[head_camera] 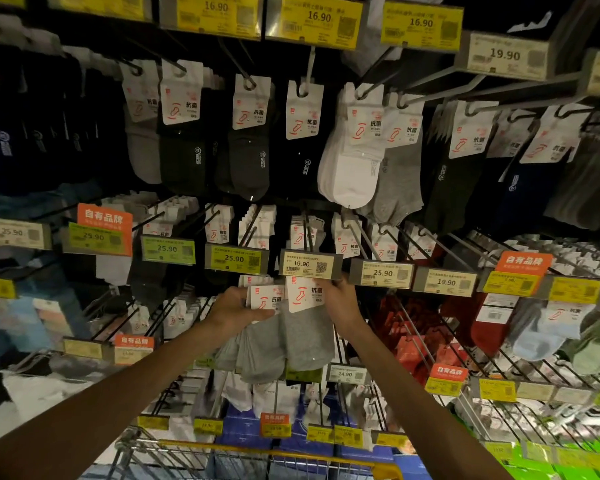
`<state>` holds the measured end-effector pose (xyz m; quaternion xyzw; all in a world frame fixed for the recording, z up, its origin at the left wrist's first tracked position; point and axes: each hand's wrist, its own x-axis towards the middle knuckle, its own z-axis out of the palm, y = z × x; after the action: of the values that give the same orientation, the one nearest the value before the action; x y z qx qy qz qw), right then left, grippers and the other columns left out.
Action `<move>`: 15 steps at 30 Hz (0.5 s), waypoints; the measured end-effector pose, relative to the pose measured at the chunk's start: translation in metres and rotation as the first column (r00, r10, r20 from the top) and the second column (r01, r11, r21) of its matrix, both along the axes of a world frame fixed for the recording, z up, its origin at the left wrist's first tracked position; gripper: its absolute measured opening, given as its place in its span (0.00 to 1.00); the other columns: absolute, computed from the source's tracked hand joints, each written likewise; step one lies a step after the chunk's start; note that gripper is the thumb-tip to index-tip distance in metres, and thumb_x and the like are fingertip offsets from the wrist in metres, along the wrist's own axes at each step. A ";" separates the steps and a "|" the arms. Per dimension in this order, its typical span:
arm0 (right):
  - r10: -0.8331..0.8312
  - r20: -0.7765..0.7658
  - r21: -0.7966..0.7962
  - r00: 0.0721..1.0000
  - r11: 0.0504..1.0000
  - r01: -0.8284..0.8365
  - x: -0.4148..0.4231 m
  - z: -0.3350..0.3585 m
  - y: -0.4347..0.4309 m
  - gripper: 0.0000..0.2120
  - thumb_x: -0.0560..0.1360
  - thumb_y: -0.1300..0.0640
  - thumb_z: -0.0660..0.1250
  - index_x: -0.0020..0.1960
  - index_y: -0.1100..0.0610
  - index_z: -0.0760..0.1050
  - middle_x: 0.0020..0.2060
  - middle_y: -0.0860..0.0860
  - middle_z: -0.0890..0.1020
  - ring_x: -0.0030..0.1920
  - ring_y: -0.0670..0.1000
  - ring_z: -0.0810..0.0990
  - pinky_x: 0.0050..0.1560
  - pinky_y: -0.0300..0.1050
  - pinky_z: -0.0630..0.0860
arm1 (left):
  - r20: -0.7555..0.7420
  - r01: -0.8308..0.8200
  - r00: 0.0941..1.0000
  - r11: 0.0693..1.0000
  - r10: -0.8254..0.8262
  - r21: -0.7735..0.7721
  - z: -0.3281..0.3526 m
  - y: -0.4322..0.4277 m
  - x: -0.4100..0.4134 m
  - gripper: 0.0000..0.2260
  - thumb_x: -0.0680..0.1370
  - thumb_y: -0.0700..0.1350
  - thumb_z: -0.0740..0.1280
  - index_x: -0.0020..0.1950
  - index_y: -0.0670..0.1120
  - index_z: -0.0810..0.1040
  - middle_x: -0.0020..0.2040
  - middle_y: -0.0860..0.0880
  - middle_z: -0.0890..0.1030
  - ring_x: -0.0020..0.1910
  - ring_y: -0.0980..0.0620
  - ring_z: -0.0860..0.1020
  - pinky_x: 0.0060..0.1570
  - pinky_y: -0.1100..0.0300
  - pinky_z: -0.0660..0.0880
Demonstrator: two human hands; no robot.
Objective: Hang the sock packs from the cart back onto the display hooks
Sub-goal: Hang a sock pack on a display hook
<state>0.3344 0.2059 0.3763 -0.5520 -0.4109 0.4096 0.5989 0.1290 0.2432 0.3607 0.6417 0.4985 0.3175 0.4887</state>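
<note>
My left hand (234,308) grips a bunch of grey sock packs (260,355) by their white header cards, just below the middle row of price tags. My right hand (342,299) holds one grey sock pack (309,336) by its white card (303,294), right under the 19.90 price tag (309,265). That tag sits at the tip of a display hook (307,226) carrying a few white-carded packs. The cart (257,455), with a wire basket and yellow handle, is at the bottom edge below my arms.
Rows of hooks hold black, grey and white sock packs above (352,168) and to both sides. Red packs (409,341) hang to the right, blue boxes (246,431) low in the middle. Yellow price tags line every row.
</note>
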 end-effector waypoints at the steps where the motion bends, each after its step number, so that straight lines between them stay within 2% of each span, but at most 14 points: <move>1: 0.000 0.044 0.013 0.999 1.000 -0.001 0.002 0.000 0.001 0.10 0.80 0.61 0.65 0.58 0.51 0.77 0.50 0.42 0.82 0.50 0.38 0.80 0.44 0.32 0.76 | 0.001 -0.003 1.000 1.000 0.003 -0.001 0.000 0.001 -0.002 0.20 0.72 0.35 0.77 0.63 0.41 0.81 0.60 0.43 0.83 0.56 0.49 0.81 0.56 0.58 0.78; 4: 0.007 0.247 0.081 0.969 0.996 -0.028 0.004 -0.001 0.001 0.11 0.80 0.61 0.64 0.57 0.48 0.76 0.51 0.38 0.80 0.49 0.30 0.78 0.47 0.25 0.74 | 0.004 -0.026 1.000 1.000 0.026 -0.003 -0.002 0.005 -0.008 0.21 0.71 0.36 0.78 0.63 0.41 0.81 0.61 0.43 0.83 0.59 0.48 0.81 0.57 0.56 0.79; 6: 0.023 0.364 0.116 0.931 0.991 -0.069 0.004 -0.005 0.000 0.12 0.81 0.60 0.63 0.62 0.50 0.76 0.54 0.39 0.80 0.52 0.32 0.78 0.52 0.26 0.74 | -0.018 -0.046 0.999 0.999 0.046 -0.001 -0.003 0.007 -0.014 0.22 0.70 0.37 0.79 0.63 0.43 0.81 0.61 0.44 0.83 0.61 0.47 0.80 0.61 0.53 0.78; 8: 0.003 0.451 0.158 0.893 0.984 -0.083 0.006 -0.010 0.000 0.11 0.81 0.59 0.63 0.63 0.52 0.76 0.54 0.42 0.82 0.53 0.37 0.80 0.54 0.33 0.76 | -0.022 -0.056 0.998 0.998 0.056 0.007 -0.003 0.009 -0.019 0.22 0.70 0.37 0.78 0.63 0.43 0.81 0.62 0.43 0.82 0.61 0.47 0.80 0.58 0.56 0.78; 10: -0.031 0.539 0.193 0.842 0.977 -0.088 0.006 -0.014 0.004 0.12 0.82 0.59 0.62 0.64 0.58 0.76 0.57 0.51 0.82 0.56 0.47 0.81 0.57 0.44 0.78 | -0.007 -0.065 0.998 0.998 0.065 0.008 -0.003 0.010 -0.023 0.21 0.71 0.35 0.78 0.63 0.40 0.81 0.62 0.41 0.82 0.60 0.46 0.80 0.54 0.58 0.79; 13: -0.065 0.596 0.174 0.800 0.984 -0.049 0.006 -0.015 0.014 0.15 0.82 0.62 0.61 0.66 0.65 0.73 0.61 0.60 0.80 0.62 0.58 0.78 0.62 0.55 0.76 | 0.024 -0.089 0.996 0.996 0.089 -0.013 -0.005 0.008 -0.028 0.21 0.71 0.32 0.76 0.63 0.37 0.80 0.62 0.37 0.81 0.62 0.42 0.80 0.58 0.52 0.78; 15: -0.098 0.618 0.162 0.780 0.987 -0.004 0.007 -0.013 0.022 0.13 0.81 0.65 0.61 0.64 0.68 0.74 0.59 0.63 0.80 0.60 0.63 0.78 0.60 0.59 0.76 | 0.013 -0.094 0.995 0.996 0.094 -0.003 -0.006 0.006 -0.029 0.21 0.71 0.32 0.76 0.63 0.37 0.80 0.62 0.38 0.81 0.60 0.44 0.80 0.53 0.57 0.79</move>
<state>0.3410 0.2279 0.3632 -0.6183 -0.6025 0.1555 0.4800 0.1004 0.2488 0.3547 0.6149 0.5252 0.3440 0.4772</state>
